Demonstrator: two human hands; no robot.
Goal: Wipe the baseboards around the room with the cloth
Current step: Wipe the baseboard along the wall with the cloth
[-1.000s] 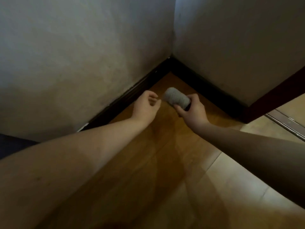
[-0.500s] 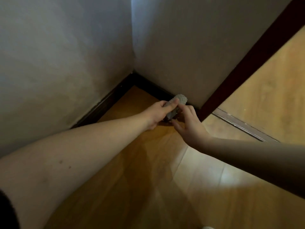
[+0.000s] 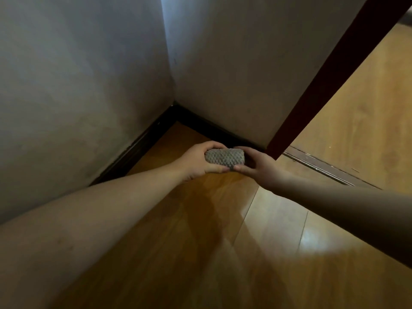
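Although the cloth (image 3: 224,157) is in hand and the person is down at a corner of the room, nothing here shows any wiping done: the cloth is clear of the wood, held above the floor (image 3: 223,219), and no stretch of baseboard (image 3: 142,144) looks any different from the next in this dim light. My judgement is that the work at this corner is at its start, with both visible runs to do, the one along the left wall and the short one (image 3: 207,128) that ends at the dark red door frame (image 3: 330,72), and the rest of the room beyond that.

The cloth is a grey, bumpy-textured piece folded or rolled into a compact block. It sits between the two hands, gripped at both ends. The left hand (image 3: 196,161) curls round its left end, fingers over the top and thumb beneath. The right hand (image 3: 260,166) closes on its right end, thumb at the lower edge and fingers behind. The block is near the short baseboard, just in front of it, not touching. It reads as a pass from one hand to the other or a refolding; I cannot tell which.
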